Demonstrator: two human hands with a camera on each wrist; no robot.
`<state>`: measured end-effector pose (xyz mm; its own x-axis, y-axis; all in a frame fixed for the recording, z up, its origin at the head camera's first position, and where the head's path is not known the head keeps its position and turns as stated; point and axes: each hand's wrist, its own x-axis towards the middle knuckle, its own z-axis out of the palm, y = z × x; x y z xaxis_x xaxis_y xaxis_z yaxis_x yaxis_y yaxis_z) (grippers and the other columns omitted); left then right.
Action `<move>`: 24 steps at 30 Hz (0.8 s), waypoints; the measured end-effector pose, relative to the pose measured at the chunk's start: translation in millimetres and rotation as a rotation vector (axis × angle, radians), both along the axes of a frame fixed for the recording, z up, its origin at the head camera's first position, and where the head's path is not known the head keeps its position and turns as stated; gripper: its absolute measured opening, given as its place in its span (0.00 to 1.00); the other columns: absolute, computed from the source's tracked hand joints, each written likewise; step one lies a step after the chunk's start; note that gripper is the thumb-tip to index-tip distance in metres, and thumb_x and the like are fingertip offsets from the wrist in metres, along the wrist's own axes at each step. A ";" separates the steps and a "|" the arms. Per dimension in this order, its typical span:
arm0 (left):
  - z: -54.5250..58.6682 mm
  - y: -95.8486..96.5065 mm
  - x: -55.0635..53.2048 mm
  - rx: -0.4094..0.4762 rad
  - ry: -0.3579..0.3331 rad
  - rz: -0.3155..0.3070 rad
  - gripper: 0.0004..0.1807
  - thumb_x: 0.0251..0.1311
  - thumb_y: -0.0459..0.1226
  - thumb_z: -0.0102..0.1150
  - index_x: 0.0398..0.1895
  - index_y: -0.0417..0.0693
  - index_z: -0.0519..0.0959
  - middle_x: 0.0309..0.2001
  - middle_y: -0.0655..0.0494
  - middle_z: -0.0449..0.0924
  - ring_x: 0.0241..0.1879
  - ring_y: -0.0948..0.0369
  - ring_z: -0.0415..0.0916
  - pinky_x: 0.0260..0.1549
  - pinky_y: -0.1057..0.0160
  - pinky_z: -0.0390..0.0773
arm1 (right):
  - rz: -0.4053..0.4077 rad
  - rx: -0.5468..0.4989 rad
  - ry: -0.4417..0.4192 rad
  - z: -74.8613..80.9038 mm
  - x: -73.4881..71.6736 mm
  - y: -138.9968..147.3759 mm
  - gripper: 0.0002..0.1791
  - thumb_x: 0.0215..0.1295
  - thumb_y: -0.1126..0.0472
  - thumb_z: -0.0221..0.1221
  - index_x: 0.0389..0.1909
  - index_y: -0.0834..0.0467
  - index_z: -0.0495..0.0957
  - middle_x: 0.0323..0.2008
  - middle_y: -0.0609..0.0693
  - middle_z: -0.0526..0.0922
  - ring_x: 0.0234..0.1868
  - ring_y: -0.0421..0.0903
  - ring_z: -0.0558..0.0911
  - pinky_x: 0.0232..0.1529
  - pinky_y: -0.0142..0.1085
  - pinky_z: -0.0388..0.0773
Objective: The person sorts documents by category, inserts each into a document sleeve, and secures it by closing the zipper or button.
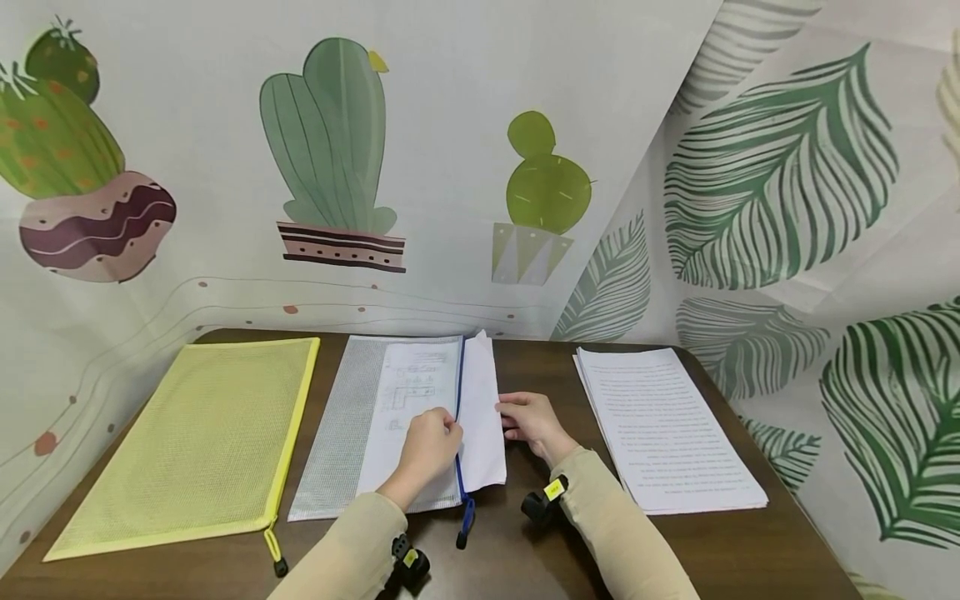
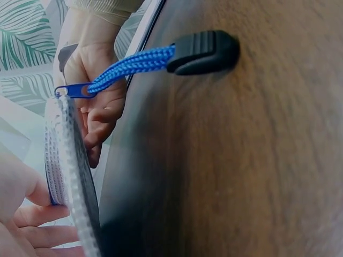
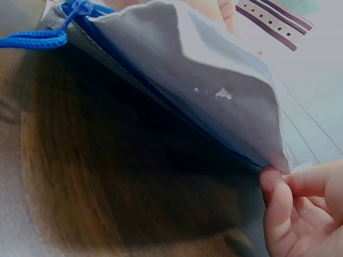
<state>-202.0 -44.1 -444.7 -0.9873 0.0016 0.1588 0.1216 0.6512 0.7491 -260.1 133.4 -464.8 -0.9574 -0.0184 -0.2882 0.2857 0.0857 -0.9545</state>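
Note:
A clear mesh zipper pouch (image 1: 330, 442) with a blue zipper edge lies at the middle of the table, and a printed sheet (image 1: 382, 446) shows through it. Out of its right-hand opening sticks white paper (image 1: 480, 417), partly inside the pouch. My left hand (image 1: 429, 446) pinches the pouch's upper layer by the blue zipper edge. On the other side, my right hand (image 1: 532, 423) holds the paper's outer right edge between thumb and fingers (image 3: 278, 198). A blue cord pull (image 2: 136, 64) with a black end hangs from the zipper at the near corner.
To the left lies a yellow mesh zipper pouch (image 1: 187, 442), its pull (image 1: 274, 550) pointing toward me. A stack of printed paper (image 1: 675, 433) sits on the right of the brown table (image 1: 495, 558). Behind rises a wall covering (image 1: 450, 167) with cactus and leaf pictures.

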 end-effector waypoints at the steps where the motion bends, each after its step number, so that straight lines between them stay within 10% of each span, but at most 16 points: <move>1: -0.1 0.1 0.1 0.001 0.004 -0.001 0.07 0.54 0.31 0.51 0.23 0.38 0.77 0.21 0.51 0.77 0.17 0.63 0.68 0.15 0.70 0.67 | 0.000 -0.002 0.001 -0.2 0.0 -0.5 0.17 0.58 0.67 0.61 0.49 0.67 0.78 0.26 0.48 0.80 0.20 0.37 0.77 0.19 0.28 0.76; 24: -1.6 -0.5 -0.4 0.017 0.013 -0.006 0.07 0.55 0.31 0.52 0.23 0.38 0.77 0.20 0.51 0.77 0.17 0.63 0.68 0.15 0.69 0.67 | 0.001 -0.010 0.021 -4.6 -2.0 -8.1 0.16 0.59 0.65 0.61 0.47 0.69 0.77 0.23 0.48 0.79 0.19 0.38 0.77 0.20 0.29 0.78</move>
